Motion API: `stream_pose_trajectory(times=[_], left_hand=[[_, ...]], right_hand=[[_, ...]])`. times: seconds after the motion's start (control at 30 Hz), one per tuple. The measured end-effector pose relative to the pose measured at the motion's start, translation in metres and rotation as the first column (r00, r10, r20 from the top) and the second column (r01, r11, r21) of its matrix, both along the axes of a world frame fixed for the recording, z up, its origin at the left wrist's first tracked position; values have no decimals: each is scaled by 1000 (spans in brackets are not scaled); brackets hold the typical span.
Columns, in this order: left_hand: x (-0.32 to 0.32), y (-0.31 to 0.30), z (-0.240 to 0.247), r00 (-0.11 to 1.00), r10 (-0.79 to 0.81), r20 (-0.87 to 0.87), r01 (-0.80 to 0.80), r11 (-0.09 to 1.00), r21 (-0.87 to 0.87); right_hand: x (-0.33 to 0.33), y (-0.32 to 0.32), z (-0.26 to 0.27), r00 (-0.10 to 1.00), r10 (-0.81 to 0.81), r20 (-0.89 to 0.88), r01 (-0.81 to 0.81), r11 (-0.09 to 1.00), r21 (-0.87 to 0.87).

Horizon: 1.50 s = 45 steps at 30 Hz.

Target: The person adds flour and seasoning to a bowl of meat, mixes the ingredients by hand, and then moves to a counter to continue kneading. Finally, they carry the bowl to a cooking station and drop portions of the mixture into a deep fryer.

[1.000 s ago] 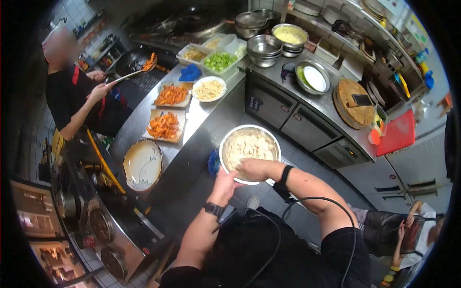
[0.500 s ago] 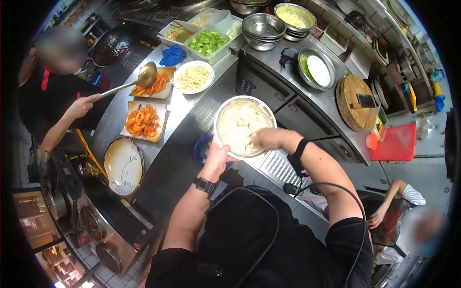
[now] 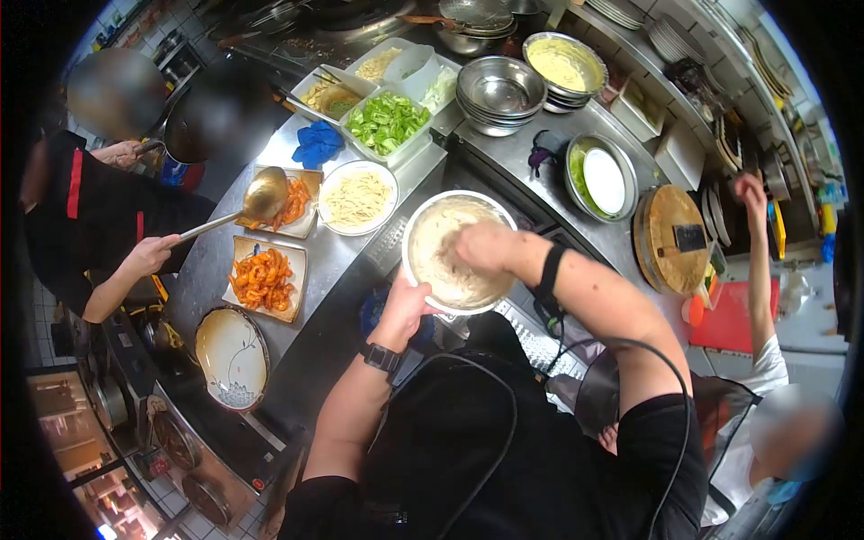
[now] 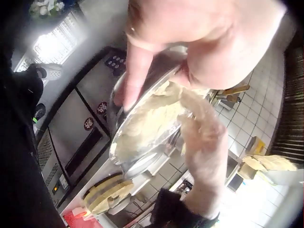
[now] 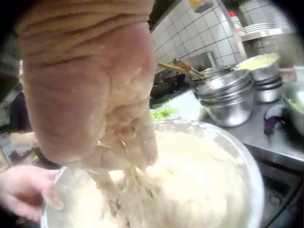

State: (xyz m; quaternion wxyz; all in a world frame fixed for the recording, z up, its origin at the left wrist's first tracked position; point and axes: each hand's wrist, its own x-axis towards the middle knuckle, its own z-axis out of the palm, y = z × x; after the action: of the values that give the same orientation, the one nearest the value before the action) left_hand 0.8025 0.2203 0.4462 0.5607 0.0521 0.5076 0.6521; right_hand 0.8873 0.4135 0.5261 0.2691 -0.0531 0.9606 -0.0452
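Note:
A metal bowl [image 3: 461,304] of pale, wet mixture [image 3: 441,236] is held up in front of the body. My left hand [image 3: 402,310] grips its near left rim, thumb over the edge; the left wrist view shows that hand [image 4: 190,42] from close up. Inside the bowl, my right hand [image 3: 486,247] has its fingers down in the mixture. In the right wrist view the fingers of the right hand [image 5: 95,99] are bent and coated, with strands of batter hanging from them; whether they close on a piece cannot be told.
On the left counter stand two plates of orange food [image 3: 263,279], a bowl of pale strips [image 3: 358,198], a green vegetable tub [image 3: 387,123] and an empty dish [image 3: 231,358]. Stacked bowls [image 3: 500,90] and a chopping block [image 3: 670,238] line the back. One person with a ladle [image 3: 265,193] stands left, another right.
My right hand has moved from the bowl's near right side toward its middle. The ladle came over the plates on the left. The person at right has raised an arm.

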Motion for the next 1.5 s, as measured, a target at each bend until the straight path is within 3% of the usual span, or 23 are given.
stream_pose_trajectory(times=[0.07, 0.13, 0.17, 0.2, 0.33, 0.4, 0.47, 0.57, 0.6, 0.63, 0.67, 0.7, 0.73, 0.8, 0.87, 0.97, 1.07, 1.2, 1.27, 1.3, 1.33, 1.4, 1.5], left_hand=[[-3, 15, 1, 994, -108, -34, 109, 994, 16], [-8, 34, 7, 998, -51, -42, 52, 999, 14], [-12, 45, 11, 999, 2, -55, -1, 1000, 19], [-16, 57, 16, 998, 25, -52, -25, 1000, 12], [-26, 115, 18, 978, 196, -73, -192, 979, 62], [-20, 144, 11, 969, 240, -59, -238, 971, 29], [-16, 169, 19, 963, 265, -39, -265, 964, -4], [-15, 197, 29, 955, 298, -13, -297, 954, 29], [-13, 201, 26, 949, 311, -44, -311, 950, 5], [-11, 205, 26, 945, 316, -77, -319, 948, -20], [-11, 208, 28, 941, 326, -92, -328, 945, -8], [-10, 209, 30, 942, 317, -108, -321, 947, -17], [-11, 212, 35, 943, 309, -122, -314, 949, -27], [-15, 215, 39, 944, 309, -118, -313, 949, -22], [-21, 216, 46, 930, 353, -102, -357, 933, -32], [-29, 203, 53, 915, 396, -74, -399, 917, -22], [-34, 199, 56, 906, 413, -88, -419, 906, -58], [-67, 208, 49, 877, 461, -136, -458, 887, 57], [-93, 198, 59, 913, 395, -106, -391, 919, 56], [-101, 191, 55, 902, 419, -101, -414, 908, 67], [-105, 190, 55, 900, 424, -99, -419, 905, 70], [-104, 195, 54, 883, 449, -136, -455, 890, -19], [-121, 205, 49, 883, 466, -51, -462, 884, 72]], right_hand=[[-27, 42, -48, 902, -98, -421, -16, 965, -260], [-50, 84, -44, 943, 72, -325, -141, 971, -192], [-45, 92, -19, 982, -154, -111, 134, 977, -168], [-37, 117, -45, 947, -232, -220, 181, 956, -232], [-35, 162, -50, 909, -304, 286, 374, 897, -236], [-27, 147, 11, 393, -648, 652, 900, 127, -417], [-23, 161, -65, 192, -509, 839, 784, -434, -443], [-39, 172, -47, 240, -281, 929, 574, -731, -370], [-50, 182, -51, 260, -285, 923, 583, -715, -385], [-61, 192, -60, 399, -460, 793, 610, -512, -604], [-71, 199, -48, 539, -580, 611, 583, -267, -767], [-76, 213, -35, 763, -631, 141, 503, 442, -742], [-79, 219, -34, 769, -626, 127, 489, 449, -748], [-78, 218, -38, 877, -186, -444, 44, 949, -311], [-81, 213, -26, 956, -94, -277, 33, 976, -217], [-87, 229, -33, 935, 356, -2, -313, 819, -480], [-145, 250, -31, 921, 250, 299, -211, 965, -159], [-152, 203, -16, 969, -106, -222, 45, 963, -265], [-151, 206, -21, 962, 130, -238, -225, 872, -434], [-170, 223, -27, 878, 477, -33, -460, 823, -335], [-186, 233, -25, 876, 482, -31, -464, 822, -332], [-210, 243, -21, 983, 41, 179, 13, 956, -292], [-238, 192, 10, 995, -17, 102, 41, 969, -244]])
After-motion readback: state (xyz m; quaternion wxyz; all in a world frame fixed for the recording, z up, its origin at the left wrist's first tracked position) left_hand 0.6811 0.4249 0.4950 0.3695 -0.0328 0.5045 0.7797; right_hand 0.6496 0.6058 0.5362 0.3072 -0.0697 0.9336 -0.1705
